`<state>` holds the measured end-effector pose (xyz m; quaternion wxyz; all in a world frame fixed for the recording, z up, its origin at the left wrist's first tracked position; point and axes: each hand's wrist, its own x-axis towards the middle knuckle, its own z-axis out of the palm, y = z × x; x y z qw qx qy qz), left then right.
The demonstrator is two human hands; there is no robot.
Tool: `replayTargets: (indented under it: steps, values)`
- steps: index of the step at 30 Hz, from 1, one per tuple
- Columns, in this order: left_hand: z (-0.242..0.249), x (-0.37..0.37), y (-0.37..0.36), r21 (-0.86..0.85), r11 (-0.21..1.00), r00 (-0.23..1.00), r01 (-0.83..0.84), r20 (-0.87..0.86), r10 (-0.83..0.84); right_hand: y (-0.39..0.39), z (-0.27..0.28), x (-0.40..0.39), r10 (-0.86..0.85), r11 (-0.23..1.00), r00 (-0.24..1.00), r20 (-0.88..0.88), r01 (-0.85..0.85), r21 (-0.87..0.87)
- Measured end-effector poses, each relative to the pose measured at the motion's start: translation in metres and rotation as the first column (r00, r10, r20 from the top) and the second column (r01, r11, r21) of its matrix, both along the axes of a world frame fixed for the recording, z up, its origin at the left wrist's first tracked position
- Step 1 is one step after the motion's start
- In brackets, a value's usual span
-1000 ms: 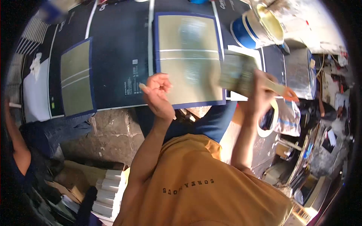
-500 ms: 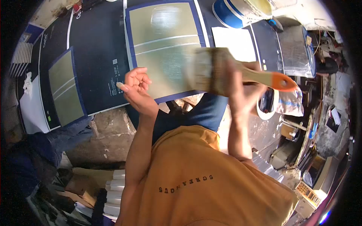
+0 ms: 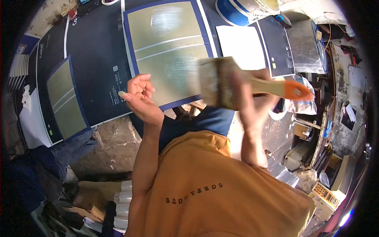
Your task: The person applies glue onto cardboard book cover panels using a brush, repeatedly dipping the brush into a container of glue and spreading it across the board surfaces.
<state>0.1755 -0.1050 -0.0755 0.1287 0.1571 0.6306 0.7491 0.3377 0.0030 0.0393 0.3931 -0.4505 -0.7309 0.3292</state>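
My right hand (image 3: 252, 93) is wrapped round a wide paintbrush (image 3: 223, 81) with an orange-tipped wooden handle. Its bristles point left, over the lower right edge of a beige panel (image 3: 158, 65); motion blurs them, and contact with the surface cannot be made out. Blue borders and two pale lines mark that panel, which has shiny wet-looking streaks. Near its lower left edge hovers my left hand (image 3: 142, 96), palm up, fingers loosely curled and apart from the thumb, holding nothing.
A second blue-bordered panel (image 3: 65, 98) lies at the left. At the top right are a blue and white bucket (image 3: 239, 12) and a white sheet (image 3: 241, 47). A roll of tape (image 3: 277, 113) sits right of my right hand. Dark blue fabric (image 3: 51, 158) is at the left.
The brush in my right hand has moved slightly down and left. My left hand has shifted slightly left, keeping its loose curl. The table and panels appear slightly further left in view.
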Motion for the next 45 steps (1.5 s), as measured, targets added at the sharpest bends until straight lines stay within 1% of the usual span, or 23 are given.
replayTargets:
  steps: [2, 4, 5, 7, 10, 12, 14, 16, 18, 20, 21, 24, 26, 28, 30, 32, 34, 36, 37, 40, 41, 42, 45]
  values:
    - [-0.001, -0.001, 0.000, -0.015, 1.000, 1.000, -0.011, 0.009, 0.011, -0.010, -0.013, -0.012, 0.153, 0.988, 0.962, 0.226, -0.147, -0.041]
    - [0.001, -0.002, 0.000, -0.013, 1.000, 1.000, -0.015, 0.016, 0.016, 0.002, -0.023, 0.011, 0.128, 0.992, 0.954, 0.272, -0.118, -0.055]
    - [0.003, -0.002, 0.000, -0.007, 1.000, 1.000, -0.016, 0.019, 0.017, 0.012, -0.026, 0.024, 0.041, 0.990, 0.961, 0.274, -0.075, 0.117]
    - [0.002, -0.001, -0.002, 0.000, 1.000, 0.999, -0.031, 0.023, 0.031, 0.030, -0.010, 0.052, -0.112, 0.991, 0.918, 0.381, 0.131, -0.022]
    - [0.001, 0.001, 0.003, 0.008, 0.999, 0.999, -0.033, 0.013, 0.033, 0.041, 0.011, 0.055, -0.234, 0.968, 0.951, 0.204, 0.207, 0.144]
    - [0.002, 0.000, 0.003, -0.002, 1.000, 1.000, -0.030, -0.010, 0.030, 0.032, 0.008, 0.019, -0.193, 0.977, 0.978, -0.080, 0.199, 0.076]
    - [0.001, 0.000, 0.003, -0.003, 0.999, 0.999, -0.032, -0.007, 0.032, 0.022, -0.011, -0.021, -0.064, 0.998, 0.995, -0.072, 0.063, -0.012]
    - [0.001, 0.001, 0.002, -0.042, 0.999, 0.999, -0.032, -0.007, 0.032, 0.009, -0.027, -0.063, 0.210, 0.978, 0.970, -0.121, -0.211, 0.006]
    - [-0.001, 0.001, 0.000, -0.048, 0.999, 1.000, -0.024, 0.015, 0.025, 0.019, -0.050, -0.071, 0.362, 0.930, 0.932, 0.028, -0.363, 0.054]
    - [0.000, 0.000, -0.001, -0.050, 0.998, 1.000, -0.028, 0.012, 0.028, 0.056, -0.061, -0.056, 0.319, 0.947, 0.947, -0.027, -0.317, 0.048]
    - [0.002, 0.001, -0.001, -0.052, 0.998, 0.999, -0.033, -0.003, 0.033, 0.083, -0.062, -0.045, 0.265, 0.957, 0.962, 0.061, -0.271, 0.109]
    - [0.002, 0.001, 0.000, -0.056, 0.998, 0.999, -0.028, -0.047, 0.025, 0.115, -0.025, -0.040, -0.059, 0.965, 0.979, 0.197, 0.006, 0.261]
    - [0.003, 0.002, 0.004, -0.077, 0.997, 0.997, -0.022, -0.081, 0.015, 0.124, -0.023, -0.055, -0.058, 0.952, 0.998, -0.040, 0.067, 0.298]
    - [0.006, 0.004, 0.010, -0.096, 0.995, 0.987, -0.010, -0.163, -0.006, 0.108, -0.028, -0.096, 0.126, 0.967, 0.942, -0.310, -0.046, 0.252]
    - [0.007, 0.003, 0.013, -0.160, 0.987, 0.966, 0.003, -0.255, -0.044, 0.093, -0.049, -0.139, 0.188, 0.930, 0.965, -0.185, -0.114, 0.350]
    - [0.007, 0.002, 0.013, -0.260, 0.966, 0.936, 0.004, -0.338, -0.095, 0.068, -0.062, -0.162, 0.216, 0.945, 0.976, 0.024, -0.216, 0.247]
    - [0.005, 0.001, 0.013, -0.262, 0.965, 0.920, 0.012, -0.374, -0.114, 0.083, -0.074, -0.147, 0.257, 0.960, 0.966, 0.001, -0.255, 0.115]
    - [0.004, 0.000, 0.014, -0.255, 0.967, 0.908, -0.004, -0.406, -0.103, 0.125, -0.088, -0.109, 0.269, 0.942, 0.961, -0.067, -0.248, 0.225]
    - [0.010, 0.001, 0.014, -0.344, 0.939, 0.932, -0.012, -0.345, -0.115, 0.140, -0.075, -0.086, 0.215, 0.930, 0.973, 0.086, -0.231, 0.286]
    - [0.008, 0.003, 0.014, -0.230, 0.973, 0.968, 0.011, -0.242, -0.068, 0.147, -0.040, -0.046, -0.111, 0.908, 0.966, 0.232, 0.004, 0.418]
    - [0.006, 0.002, 0.014, -0.189, 0.982, 0.978, 0.018, -0.203, -0.057, 0.144, -0.037, -0.037, -0.086, 0.954, 0.996, 0.023, 0.076, 0.290]
    - [0.004, 0.001, 0.011, -0.157, 0.987, 0.986, 0.026, -0.159, -0.051, 0.127, -0.025, -0.037, -0.015, 0.983, 0.985, -0.174, 0.046, 0.175]
    - [0.005, 0.003, 0.006, -0.159, 0.987, 0.989, 0.027, -0.137, -0.049, 0.068, -0.030, -0.065, 0.061, 0.985, 0.975, -0.214, -0.023, 0.174]
